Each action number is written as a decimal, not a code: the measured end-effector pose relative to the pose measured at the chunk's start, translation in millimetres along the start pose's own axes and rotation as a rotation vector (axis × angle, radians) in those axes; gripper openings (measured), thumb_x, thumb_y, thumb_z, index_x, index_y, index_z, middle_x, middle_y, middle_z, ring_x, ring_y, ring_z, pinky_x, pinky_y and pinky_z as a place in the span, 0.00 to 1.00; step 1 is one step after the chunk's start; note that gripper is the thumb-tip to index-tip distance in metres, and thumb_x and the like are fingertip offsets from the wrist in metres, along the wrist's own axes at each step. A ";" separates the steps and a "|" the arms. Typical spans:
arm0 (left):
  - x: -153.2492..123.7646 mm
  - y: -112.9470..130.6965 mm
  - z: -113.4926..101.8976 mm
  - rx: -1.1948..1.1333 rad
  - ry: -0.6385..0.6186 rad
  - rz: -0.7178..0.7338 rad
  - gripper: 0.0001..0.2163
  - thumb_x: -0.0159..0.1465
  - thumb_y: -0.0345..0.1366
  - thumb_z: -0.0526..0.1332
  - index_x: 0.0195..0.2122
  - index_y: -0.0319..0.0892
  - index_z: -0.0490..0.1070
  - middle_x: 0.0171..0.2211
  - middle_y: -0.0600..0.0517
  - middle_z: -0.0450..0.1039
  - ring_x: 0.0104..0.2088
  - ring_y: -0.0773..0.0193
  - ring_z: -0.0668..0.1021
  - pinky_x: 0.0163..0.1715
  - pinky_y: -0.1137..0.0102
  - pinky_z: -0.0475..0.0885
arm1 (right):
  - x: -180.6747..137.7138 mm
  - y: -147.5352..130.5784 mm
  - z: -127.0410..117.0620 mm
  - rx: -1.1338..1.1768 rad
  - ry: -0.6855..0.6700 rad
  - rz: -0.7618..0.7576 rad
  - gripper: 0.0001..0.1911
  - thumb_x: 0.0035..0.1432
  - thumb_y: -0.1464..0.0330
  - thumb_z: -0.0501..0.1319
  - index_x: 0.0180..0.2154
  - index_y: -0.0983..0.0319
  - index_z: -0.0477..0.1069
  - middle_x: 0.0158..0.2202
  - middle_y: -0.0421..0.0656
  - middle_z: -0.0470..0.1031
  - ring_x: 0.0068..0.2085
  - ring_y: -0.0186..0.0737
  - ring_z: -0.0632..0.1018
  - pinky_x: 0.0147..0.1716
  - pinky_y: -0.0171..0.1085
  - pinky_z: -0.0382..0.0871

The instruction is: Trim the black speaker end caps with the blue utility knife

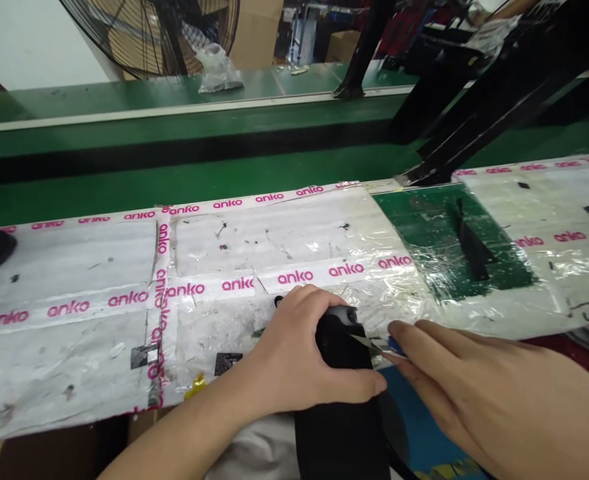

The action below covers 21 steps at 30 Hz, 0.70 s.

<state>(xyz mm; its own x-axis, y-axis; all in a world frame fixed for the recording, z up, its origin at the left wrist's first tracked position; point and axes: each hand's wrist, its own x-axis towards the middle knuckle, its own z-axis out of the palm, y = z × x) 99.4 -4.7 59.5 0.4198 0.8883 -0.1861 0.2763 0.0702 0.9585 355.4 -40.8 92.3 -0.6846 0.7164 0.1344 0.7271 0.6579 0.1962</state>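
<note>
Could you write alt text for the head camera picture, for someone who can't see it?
A person's left hand grips a long black object with a grey end while the right hand holds a thin, pointed metal blade at it. Beyond lies a white, plastic-covered worktop with pink-lettered "anko" tape, then a green surface.

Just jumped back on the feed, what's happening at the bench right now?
A person's left hand holds a long black box-like object with a grey far end, at the near edge of a bench covered in white sheeting and pink-lettered tape. The right hand pinches a thin pointed metal blade, its tip at the object's black surface. Whether it is cutting in, I can't tell.
</note>
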 end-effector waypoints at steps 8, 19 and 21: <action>-1.6 5.4 6.0 0.025 0.034 -0.008 0.27 0.47 0.42 0.82 0.46 0.47 0.75 0.49 0.49 0.75 0.52 0.45 0.78 0.57 0.48 0.76 | 12.0 -13.7 -1.3 0.007 -0.097 0.000 0.15 0.62 0.81 0.50 0.43 0.58 0.67 0.29 0.41 0.73 0.18 0.45 0.77 0.14 0.44 0.59; -1.1 6.6 14.0 0.051 0.069 -0.009 0.28 0.48 0.41 0.79 0.49 0.47 0.74 0.51 0.47 0.76 0.54 0.43 0.78 0.59 0.45 0.75 | -5.8 -29.8 5.8 0.161 -0.189 0.253 0.11 0.68 0.64 0.64 0.51 0.54 0.72 0.29 0.41 0.74 0.23 0.46 0.73 0.22 0.43 0.54; -1.6 5.0 16.0 0.054 0.076 -0.004 0.28 0.48 0.41 0.78 0.50 0.47 0.73 0.51 0.46 0.76 0.55 0.42 0.78 0.59 0.44 0.75 | -5.7 -32.0 5.2 0.180 -0.178 0.270 0.12 0.70 0.60 0.63 0.52 0.54 0.73 0.28 0.41 0.73 0.23 0.46 0.72 0.22 0.43 0.54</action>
<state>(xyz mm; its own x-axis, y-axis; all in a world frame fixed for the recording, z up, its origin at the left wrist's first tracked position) 113.9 -13.1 61.1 0.3521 0.9202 -0.1709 0.3252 0.0509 0.9443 336.2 -64.7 80.2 -0.4583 0.8887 -0.0158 0.8888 0.4584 0.0010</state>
